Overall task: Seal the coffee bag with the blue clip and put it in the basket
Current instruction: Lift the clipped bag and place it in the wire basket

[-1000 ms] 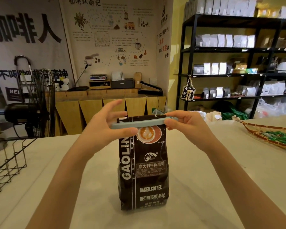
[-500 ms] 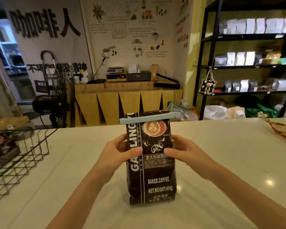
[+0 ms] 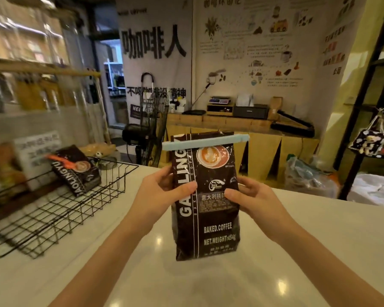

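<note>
A dark brown coffee bag stands upright just above the white counter, at the centre of the head view. A long blue clip is clamped across its folded top. My left hand grips the bag's left side at mid-height, thumb on the front. My right hand grips the right side at the same height. The black wire basket sits to the left on the counter, apart from the bag.
Another coffee bag with an orange clip leans inside the basket's far end. The white counter stretches right and toward me. Behind it stand a fan, a wooden bench and a black shelf at the right.
Both hands left the clip and slid down to grip the bag's sides. The bag rose slightly off the counter and the view swung left, bringing the basket into sight.
</note>
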The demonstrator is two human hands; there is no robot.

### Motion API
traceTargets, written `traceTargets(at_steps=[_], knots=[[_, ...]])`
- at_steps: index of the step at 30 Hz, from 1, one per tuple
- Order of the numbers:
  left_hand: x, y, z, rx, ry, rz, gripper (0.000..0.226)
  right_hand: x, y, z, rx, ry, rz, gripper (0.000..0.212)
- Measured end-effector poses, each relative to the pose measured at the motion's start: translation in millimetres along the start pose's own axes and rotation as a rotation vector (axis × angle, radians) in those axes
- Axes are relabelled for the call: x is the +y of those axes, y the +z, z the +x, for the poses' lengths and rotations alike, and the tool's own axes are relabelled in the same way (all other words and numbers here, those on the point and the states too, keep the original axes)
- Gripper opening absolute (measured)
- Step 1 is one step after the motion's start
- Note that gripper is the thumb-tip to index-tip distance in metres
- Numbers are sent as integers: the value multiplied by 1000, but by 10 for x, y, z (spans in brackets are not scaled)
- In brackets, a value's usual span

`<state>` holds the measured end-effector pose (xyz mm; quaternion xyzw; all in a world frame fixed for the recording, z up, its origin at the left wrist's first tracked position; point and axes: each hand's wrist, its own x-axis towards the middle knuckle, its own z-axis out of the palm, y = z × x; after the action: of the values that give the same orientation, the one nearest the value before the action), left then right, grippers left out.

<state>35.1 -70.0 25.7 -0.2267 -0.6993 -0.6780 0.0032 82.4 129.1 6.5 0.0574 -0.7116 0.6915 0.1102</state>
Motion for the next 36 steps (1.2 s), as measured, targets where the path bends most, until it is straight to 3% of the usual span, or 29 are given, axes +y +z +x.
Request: traceTargets(at_steps=[5, 9, 18, 28, 33, 36], knots=[[240, -456, -40, 186, 85, 44, 33, -156, 474, 356, -110, -73, 41, 43], [383, -940, -120, 329, 147, 97, 40, -260, 1037, 663, -224, -112, 12, 28], [295, -2219, -82, 607, 216, 298, 49, -244, 2499, 1369, -293, -163, -94, 18], [-330, -3349, 116, 688, 162, 397, 51, 240, 3645, 1931, -365, 46, 10, 31], [-591, -3697, 162, 722, 137, 388, 55, 411, 4004, 2106, -394, 130, 42, 24], [-709, -3802, 148, 727, 115, 363, 54, 527, 4158, 2186, -421, 168, -17, 30]])
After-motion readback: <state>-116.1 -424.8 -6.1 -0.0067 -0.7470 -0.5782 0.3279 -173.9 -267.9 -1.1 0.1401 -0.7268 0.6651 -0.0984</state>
